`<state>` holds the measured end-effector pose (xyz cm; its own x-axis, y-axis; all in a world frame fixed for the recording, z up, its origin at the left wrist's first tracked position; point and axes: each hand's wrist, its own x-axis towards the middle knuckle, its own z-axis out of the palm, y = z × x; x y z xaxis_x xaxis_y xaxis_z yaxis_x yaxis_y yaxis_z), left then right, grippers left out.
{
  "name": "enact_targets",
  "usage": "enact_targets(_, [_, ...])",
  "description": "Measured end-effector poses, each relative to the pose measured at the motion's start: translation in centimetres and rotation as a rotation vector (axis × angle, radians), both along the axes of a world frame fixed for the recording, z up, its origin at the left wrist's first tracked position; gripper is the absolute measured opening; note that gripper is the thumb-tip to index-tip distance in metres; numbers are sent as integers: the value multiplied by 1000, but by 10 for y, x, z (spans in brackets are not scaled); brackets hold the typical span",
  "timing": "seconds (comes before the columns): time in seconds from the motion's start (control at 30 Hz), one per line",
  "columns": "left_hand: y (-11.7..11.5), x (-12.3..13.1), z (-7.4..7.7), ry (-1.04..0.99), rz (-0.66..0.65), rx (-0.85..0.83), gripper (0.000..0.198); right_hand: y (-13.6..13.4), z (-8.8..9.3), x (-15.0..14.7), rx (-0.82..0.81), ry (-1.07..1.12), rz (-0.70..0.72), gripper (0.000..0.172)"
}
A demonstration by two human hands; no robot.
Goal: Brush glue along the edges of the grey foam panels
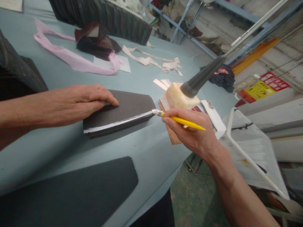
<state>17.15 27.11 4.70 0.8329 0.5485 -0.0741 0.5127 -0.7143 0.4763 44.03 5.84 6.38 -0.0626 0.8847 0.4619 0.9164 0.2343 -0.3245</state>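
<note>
A stack of dark flat pieces (132, 102) lies on the blue-grey table, with a white strip along its near edge. My left hand (92, 99) rests flat on top of the stack, fingers stretched out and pressing on it. In my right hand (191, 126) is a yellow-handled brush (187, 122), pinched between thumb and fingers. Its white-coated tip touches the right end of the stack's white edge. Just behind my right hand stands a cream block-shaped container (178, 94) with a dark hose-like tube (203, 75) above it.
A large dark sheet (78, 192) lies nearest me. Behind are pink cloth (63, 60), a dark bundle (94, 41), cream strips (151, 60) and a long row of dark pieces (101, 19). More dark stacks (21, 72) stand left. A white-framed translucent bin (253, 148) is beyond the right table edge.
</note>
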Motion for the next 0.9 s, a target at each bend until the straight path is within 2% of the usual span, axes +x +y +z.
enact_targets(0.23, [-5,1,4,-3,-38,21,53,-2,-6,10,17,26,-76,12])
enact_targets(0.4, [-9,-1,7,19,-76,59,57,-10,-6,14,86,40,-111,8])
enact_targets(0.47, [-14,0,6,35,-95,111,64,-17,-7,11,117,70,-130,8])
enact_targets(0.6, [-24,1,4,120,-86,261,90,-34,-10,-5,208,226,-188,11])
enact_targets(0.7, [-29,3,6,202,-97,295,88,-46,-16,-17,251,292,-192,12])
enact_targets(0.9, [-29,4,17,236,-113,254,84,-64,-38,-27,262,439,-201,9])
